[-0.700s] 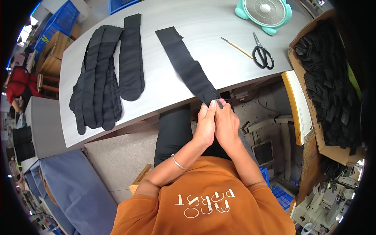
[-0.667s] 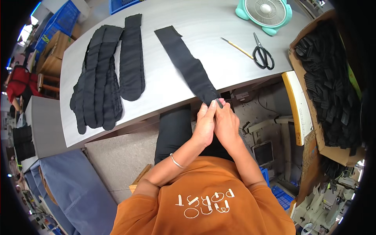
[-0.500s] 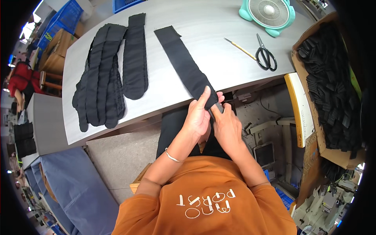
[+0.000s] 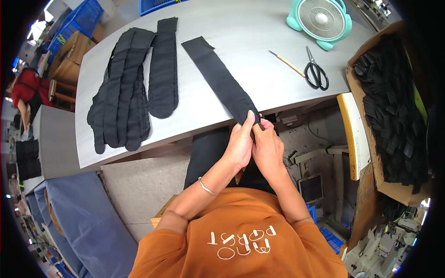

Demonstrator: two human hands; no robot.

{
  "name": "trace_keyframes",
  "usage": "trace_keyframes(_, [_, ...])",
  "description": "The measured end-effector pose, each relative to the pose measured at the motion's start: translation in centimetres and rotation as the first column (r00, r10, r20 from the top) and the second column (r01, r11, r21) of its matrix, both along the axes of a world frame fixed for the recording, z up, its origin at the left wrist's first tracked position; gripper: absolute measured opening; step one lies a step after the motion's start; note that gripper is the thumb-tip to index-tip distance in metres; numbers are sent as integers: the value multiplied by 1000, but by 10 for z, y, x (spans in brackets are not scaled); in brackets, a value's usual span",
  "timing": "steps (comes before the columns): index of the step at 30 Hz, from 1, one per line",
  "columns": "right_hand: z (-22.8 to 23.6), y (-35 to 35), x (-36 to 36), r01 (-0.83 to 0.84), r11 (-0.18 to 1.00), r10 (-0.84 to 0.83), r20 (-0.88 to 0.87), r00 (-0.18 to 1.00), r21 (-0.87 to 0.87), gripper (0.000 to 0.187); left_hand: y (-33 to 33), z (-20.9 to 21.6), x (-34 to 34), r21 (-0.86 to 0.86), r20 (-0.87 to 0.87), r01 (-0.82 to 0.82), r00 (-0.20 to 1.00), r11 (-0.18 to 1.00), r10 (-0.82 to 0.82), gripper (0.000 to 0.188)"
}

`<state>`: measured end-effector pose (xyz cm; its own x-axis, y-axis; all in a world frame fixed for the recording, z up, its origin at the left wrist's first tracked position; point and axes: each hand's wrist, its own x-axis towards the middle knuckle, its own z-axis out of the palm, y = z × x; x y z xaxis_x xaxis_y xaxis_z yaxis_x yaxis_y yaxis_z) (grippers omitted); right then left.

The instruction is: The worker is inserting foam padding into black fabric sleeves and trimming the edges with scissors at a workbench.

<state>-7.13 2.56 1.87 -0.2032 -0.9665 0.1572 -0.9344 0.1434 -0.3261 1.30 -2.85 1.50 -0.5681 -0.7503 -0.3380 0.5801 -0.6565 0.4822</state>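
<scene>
A long black fabric strip (image 4: 218,76) lies slantwise over the table's front edge, its square end flat on the table. Its near end is gripped by my left hand (image 4: 241,143), thumb on top. Close against it, my right hand (image 4: 268,146) pinches the same end with bent fingers; part of that end is hidden in my hands. To the left lie a single round-ended black strip (image 4: 163,69) and an overlapping stack of similar black strips (image 4: 121,92).
Black-handled scissors (image 4: 316,74) and a thin pointed tool with a tan handle (image 4: 288,64) lie on the grey table (image 4: 194,18), near a turquoise fan (image 4: 321,21). On the right stands a cardboard box (image 4: 403,192) of small black pieces. Blue cloth (image 4: 88,217) hangs at lower left.
Both hands have drawn closer together at the strip's near end. My right fingers have moved up to the fabric's edge. The view has shifted slightly.
</scene>
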Motion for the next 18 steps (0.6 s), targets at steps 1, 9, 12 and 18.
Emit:
trace_keyframes(1, [9,4,4,-4,1000,4,-38,999,-16,37,-3,3,2,37,-10,-20,1000,999,20,39])
trace_keyframes(9, [9,17,-2,25,990,-16,-61,998,141,47,29,-8,-9,30,25,-35,999,999,35,36])
trace_keyframes(12, [3,14,1,9,974,-10,3,1000,224,57,15,-9,8,53,56,3,998,999,-6,38])
trace_keyframes(18, [19,32,24,-30,982,63,-171,983,185,55,-2,3,20,72,104,-101,990,992,94,41])
